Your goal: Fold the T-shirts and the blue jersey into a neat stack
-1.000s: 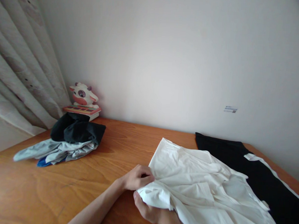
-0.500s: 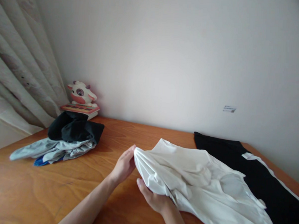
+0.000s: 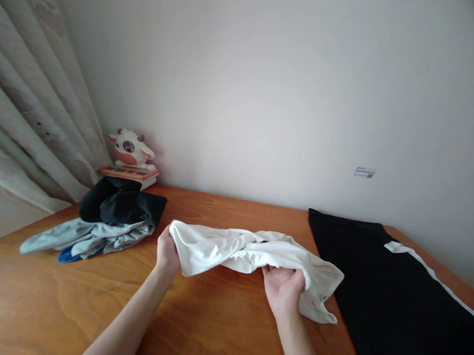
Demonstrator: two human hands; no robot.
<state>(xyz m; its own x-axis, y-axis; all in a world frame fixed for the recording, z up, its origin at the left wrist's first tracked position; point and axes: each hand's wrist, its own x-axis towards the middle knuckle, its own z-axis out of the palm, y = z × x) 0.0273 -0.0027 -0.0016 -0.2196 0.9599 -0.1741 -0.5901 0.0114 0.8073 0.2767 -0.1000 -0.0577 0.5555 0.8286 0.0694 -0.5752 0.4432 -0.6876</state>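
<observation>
A white shirt (image 3: 213,246), bunched lengthwise, stretches between my two hands above the wooden table. My left hand (image 3: 168,250) grips its left end, thumb toward the top corner. Palm up, my right hand (image 3: 283,287) holds the shirt from below near its right part; most of its fingers are hidden under the cloth. Past my right hand the loose end droops toward the table, close to the black garment with a white stripe (image 3: 390,281) that lies spread out on the right.
On the left of the wooden table (image 3: 201,324) lies a heap of black, grey and blue clothes (image 3: 128,209). Behind it a cow-shaped toy with keys (image 3: 130,153) stands by the wall. A curtain (image 3: 38,103) hangs at the left; a small label (image 3: 364,172) is on the wall.
The white shirt has been lifted and pulled left off the black garment, gathering into a narrow band. My left hand moved left, my right hand moved right and turned palm up.
</observation>
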